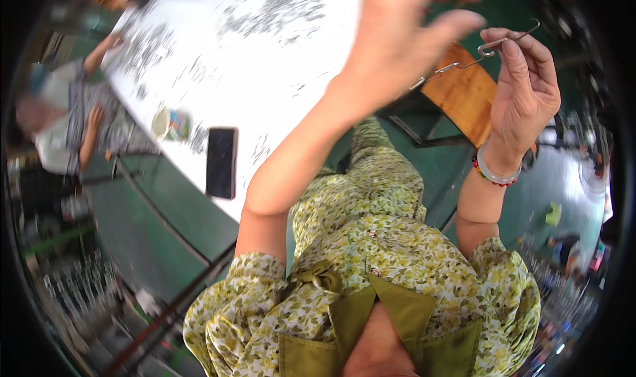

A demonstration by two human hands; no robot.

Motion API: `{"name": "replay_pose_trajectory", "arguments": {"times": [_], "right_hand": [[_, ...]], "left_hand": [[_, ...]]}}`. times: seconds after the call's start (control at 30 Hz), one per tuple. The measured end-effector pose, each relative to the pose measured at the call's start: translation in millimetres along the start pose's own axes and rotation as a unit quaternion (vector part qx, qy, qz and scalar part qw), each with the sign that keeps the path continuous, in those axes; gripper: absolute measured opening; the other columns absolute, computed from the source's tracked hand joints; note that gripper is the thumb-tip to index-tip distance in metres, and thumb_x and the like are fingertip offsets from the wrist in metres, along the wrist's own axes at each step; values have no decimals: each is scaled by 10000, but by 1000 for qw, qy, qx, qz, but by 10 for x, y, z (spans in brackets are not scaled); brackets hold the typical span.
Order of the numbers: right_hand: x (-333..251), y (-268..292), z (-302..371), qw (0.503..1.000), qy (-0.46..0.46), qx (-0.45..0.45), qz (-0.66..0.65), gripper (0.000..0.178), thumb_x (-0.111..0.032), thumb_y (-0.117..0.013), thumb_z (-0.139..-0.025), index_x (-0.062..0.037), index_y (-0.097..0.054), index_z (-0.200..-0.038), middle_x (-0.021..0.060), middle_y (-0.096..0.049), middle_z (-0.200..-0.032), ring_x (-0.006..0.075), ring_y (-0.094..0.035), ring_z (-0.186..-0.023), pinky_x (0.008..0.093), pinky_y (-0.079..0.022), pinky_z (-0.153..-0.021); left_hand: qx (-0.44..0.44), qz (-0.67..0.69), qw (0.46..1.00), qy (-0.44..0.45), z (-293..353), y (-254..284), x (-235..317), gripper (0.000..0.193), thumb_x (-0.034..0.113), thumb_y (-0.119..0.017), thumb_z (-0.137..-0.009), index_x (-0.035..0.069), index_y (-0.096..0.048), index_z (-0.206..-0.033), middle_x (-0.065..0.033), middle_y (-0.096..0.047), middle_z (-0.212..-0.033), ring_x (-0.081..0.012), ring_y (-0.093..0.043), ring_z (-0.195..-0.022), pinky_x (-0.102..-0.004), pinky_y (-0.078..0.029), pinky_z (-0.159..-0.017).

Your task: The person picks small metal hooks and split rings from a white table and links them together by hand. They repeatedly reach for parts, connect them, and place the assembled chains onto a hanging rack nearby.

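The right hand (pixel 527 85) is raised, its fingers curled and pinched on a thin bent metal wire hook (pixel 490 49) held above a brown wooden stool (pixel 464 95). The left hand (pixel 404 36) hovers just beside the wire's lower end, fingers loosely spread, gripping nothing visible. A black phone (pixel 221 162) lies on the white table (pixel 265 79).

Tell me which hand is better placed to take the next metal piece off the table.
Probably left. The left hand is open and over the white table; the right hand pinches the wire hook off the table's side.
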State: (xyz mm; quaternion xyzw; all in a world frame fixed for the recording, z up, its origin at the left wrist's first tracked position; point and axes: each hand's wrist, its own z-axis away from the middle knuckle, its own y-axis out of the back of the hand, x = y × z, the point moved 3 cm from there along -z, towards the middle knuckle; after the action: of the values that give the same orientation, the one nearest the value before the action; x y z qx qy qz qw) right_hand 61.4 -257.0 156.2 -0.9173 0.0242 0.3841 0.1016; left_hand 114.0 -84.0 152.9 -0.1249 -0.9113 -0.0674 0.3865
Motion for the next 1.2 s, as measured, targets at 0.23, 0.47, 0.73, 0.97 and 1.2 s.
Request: {"name": "replay_pose_trajectory", "arguments": {"times": [0.23,0.47,0.73,0.97,1.2], "right_hand": [[-833,467,-154,984,85,84,129,192,32,-632,-885,78,-612,-1070,198,-698,-891,265,-700,-813,333,-569,-726],[-1946,989,29,938,209,213,173,154,-26,-656,-902,46,-634,-1037,159,-708,-847,197,-681,-731,293,-542,-657],[-3020,1669,460,895,293,203,268,139,-2,-639,-915,39,-637,-1048,187,-714,-920,231,-694,-832,331,-562,-761],[-3983,2167,859,779,346,361,377,167,-7,-688,-884,43,-645,-1037,152,-717,-937,189,-690,-839,281,-552,-743],[-4854,2588,1028,720,364,433,402,197,-16,-719,-852,44,-666,-1031,137,-723,-925,166,-688,-820,257,-527,-711]], "left_hand": [[-252,-31,922,293,767,-120,-1432,153,59,-599,-947,-33,-666,-1050,-52,-674,-966,-107,-589,-900,-263,-476,-837],[-381,-63,783,487,1256,-241,-2411,195,62,-645,-913,3,-670,-1097,-35,-657,-957,-115,-578,-862,-251,-470,-762],[-314,-20,854,416,1356,30,-3022,324,66,-649,-910,29,-603,-1228,-129,-573,-1248,-229,-486,-1201,-351,-342,-1070],[-305,-42,856,415,1391,31,-3006,290,73,-662,-898,29,-630,-1183,-118,-562,-1232,-254,-467,-1218,-370,-315,-1092],[-306,16,826,473,1444,25,-3019,343,96,-655,-923,37,-588,-1254,-150,-547,-1264,-244,-450,-1225,-370,-305,-1087]]}}
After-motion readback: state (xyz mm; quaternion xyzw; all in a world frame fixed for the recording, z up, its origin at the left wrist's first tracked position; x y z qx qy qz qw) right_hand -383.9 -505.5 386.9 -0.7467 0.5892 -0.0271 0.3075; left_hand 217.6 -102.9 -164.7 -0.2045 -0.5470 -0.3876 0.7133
